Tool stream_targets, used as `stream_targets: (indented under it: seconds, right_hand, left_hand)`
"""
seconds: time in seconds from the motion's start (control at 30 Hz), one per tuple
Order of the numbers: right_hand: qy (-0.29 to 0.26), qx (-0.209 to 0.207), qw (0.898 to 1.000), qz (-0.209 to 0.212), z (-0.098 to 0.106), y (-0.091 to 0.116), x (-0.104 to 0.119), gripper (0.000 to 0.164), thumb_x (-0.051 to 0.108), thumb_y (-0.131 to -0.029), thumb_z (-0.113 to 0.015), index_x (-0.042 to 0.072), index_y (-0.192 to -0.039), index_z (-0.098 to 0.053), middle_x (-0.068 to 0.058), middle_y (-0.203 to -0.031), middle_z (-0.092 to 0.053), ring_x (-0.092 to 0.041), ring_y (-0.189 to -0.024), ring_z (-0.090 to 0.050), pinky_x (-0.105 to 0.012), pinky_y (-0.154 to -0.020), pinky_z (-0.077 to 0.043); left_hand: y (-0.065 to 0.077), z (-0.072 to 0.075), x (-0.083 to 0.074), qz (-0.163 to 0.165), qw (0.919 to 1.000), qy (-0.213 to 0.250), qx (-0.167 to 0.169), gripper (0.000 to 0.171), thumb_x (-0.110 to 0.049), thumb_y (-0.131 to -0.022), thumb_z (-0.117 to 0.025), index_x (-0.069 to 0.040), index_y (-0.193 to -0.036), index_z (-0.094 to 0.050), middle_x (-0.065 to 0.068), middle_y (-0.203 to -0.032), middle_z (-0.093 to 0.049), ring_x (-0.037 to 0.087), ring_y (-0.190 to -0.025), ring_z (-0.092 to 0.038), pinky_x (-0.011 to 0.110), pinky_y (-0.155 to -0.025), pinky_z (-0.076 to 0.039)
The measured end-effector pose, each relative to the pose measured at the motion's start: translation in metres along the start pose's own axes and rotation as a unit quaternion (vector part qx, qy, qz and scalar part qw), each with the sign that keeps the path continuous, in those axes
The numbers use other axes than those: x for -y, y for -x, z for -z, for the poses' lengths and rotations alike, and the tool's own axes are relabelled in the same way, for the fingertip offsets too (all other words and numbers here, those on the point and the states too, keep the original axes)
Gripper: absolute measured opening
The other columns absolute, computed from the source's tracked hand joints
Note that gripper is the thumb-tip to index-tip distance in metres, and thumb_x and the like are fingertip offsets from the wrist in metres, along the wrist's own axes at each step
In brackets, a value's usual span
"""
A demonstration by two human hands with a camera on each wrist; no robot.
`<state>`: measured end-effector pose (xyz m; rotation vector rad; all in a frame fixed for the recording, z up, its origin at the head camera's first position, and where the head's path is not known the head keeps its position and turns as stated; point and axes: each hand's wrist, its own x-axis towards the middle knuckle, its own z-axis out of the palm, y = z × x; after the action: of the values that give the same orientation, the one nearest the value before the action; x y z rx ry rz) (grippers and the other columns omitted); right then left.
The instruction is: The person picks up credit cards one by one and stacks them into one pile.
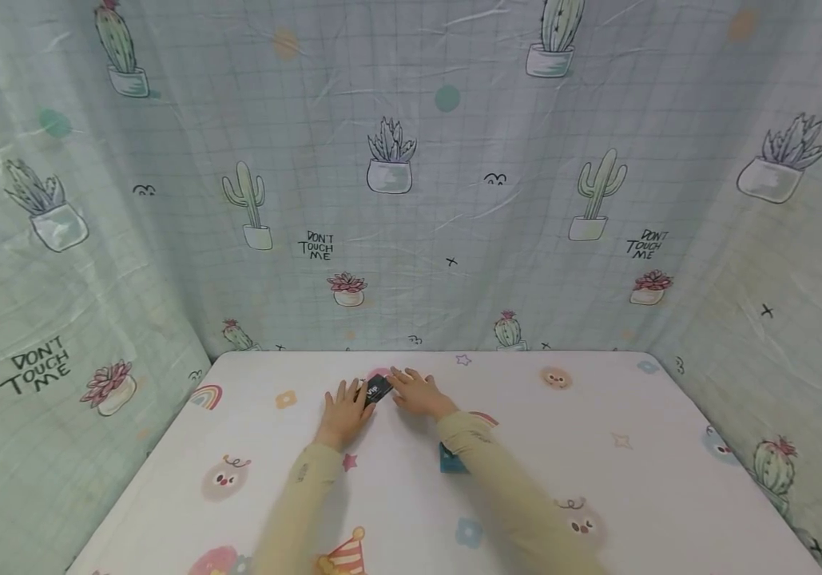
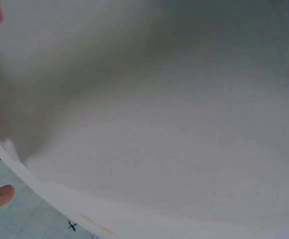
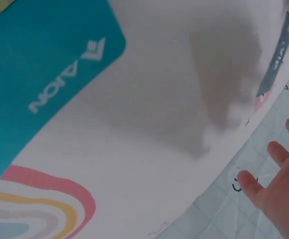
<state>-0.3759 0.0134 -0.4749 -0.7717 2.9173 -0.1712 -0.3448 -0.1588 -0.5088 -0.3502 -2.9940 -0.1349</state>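
A black card marked "VIP" lies near the table's far edge, between the two hands. My left hand reaches it from the left, fingers spread, with the index finger and thumb right at the card's side. My right hand stretches out on the other side, fingertips at the card's right edge. In the right wrist view its fingers are extended, and the dark card shows edge-on beyond. Only a few left fingers enter the left wrist view. Partly hidden under my right forearm is a teal card lettered "AION".
The white table carries printed faces, rainbows and stars. A cactus-printed curtain hangs behind the table and along both sides. Yellow sleeves cover both forearms, the right sleeve crossing above the teal card.
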Motion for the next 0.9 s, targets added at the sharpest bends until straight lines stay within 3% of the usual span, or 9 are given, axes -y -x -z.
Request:
stream_targets:
  seconds: [0.17,0.37,0.47,0.5,0.7,0.9]
  right_hand:
    - [0.026,0.021,0.999,0.003,-0.013,-0.011,0.002,0.047,0.03,-0.094,-0.041,0.024,-0.139,-0.031,0.008,-0.147,-0.025,-0.02,-0.136,-0.022,-0.055,-0.104,-0.024]
    - [0.04,0.008,0.999,0.0,-0.041,-0.035,-0.013,0.048,0.041,-0.094,-0.036,0.032,-0.14,-0.025,0.016,-0.146,-0.023,-0.016,-0.137,-0.019,-0.056,-0.105,-0.021]
    - [0.057,0.008,0.998,-0.009,-0.036,-0.031,-0.01,0.046,0.039,-0.093,-0.038,0.03,-0.138,-0.031,0.013,-0.145,-0.029,-0.018,-0.136,-0.023,-0.055,-0.105,-0.023]
    - [0.062,0.023,0.998,-0.022,-0.026,-0.024,-0.004,0.045,0.035,-0.092,-0.043,0.027,-0.136,-0.036,0.011,-0.144,-0.032,-0.019,-0.134,-0.026,-0.053,-0.105,-0.024]
    - [0.099,0.015,0.995,-0.013,-0.009,0.0,0.007,0.042,0.03,-0.093,-0.043,0.022,-0.134,-0.04,0.007,-0.144,-0.032,-0.02,-0.133,-0.029,-0.05,-0.105,-0.027]
    - [0.088,0.025,0.996,-0.015,-0.013,0.0,0.005,0.042,0.031,-0.094,-0.04,0.022,-0.135,-0.038,0.008,-0.144,-0.032,-0.02,-0.135,-0.024,-0.048,-0.107,-0.023]
  left_hand:
    - [0.005,0.001,-0.001,0.039,0.9981,0.012,0.045,0.049,-0.038,-0.095,-0.033,-0.01,-0.135,-0.038,0.016,-0.142,-0.033,0.041,-0.132,-0.022,0.065,-0.101,-0.015]
    - [0.006,0.0,0.001,0.034,0.9976,-0.006,0.061,0.049,-0.037,-0.095,-0.032,-0.012,-0.136,-0.036,0.013,-0.143,-0.031,0.038,-0.133,-0.021,0.064,-0.101,-0.014]
    - [0.005,0.0,0.002,0.028,0.9973,-0.02,0.065,0.049,-0.037,-0.095,-0.031,-0.013,-0.137,-0.035,0.012,-0.143,-0.031,0.037,-0.134,-0.021,0.063,-0.102,-0.015]
    - [0.005,0.0,0.002,0.027,0.9972,-0.022,0.066,0.049,-0.037,-0.095,-0.031,-0.013,-0.137,-0.035,0.011,-0.143,-0.032,0.037,-0.134,-0.021,0.063,-0.102,-0.015]
    - [0.005,0.003,0.004,0.021,0.9966,-0.029,0.074,0.048,-0.037,-0.094,-0.033,-0.014,-0.136,-0.036,0.009,-0.143,-0.033,0.035,-0.134,-0.021,0.062,-0.102,-0.016]
    - [0.005,0.007,0.005,0.007,0.9958,-0.056,0.071,0.045,-0.036,-0.094,-0.035,-0.016,-0.135,-0.039,0.006,-0.142,-0.036,0.033,-0.134,-0.023,0.061,-0.102,-0.018]
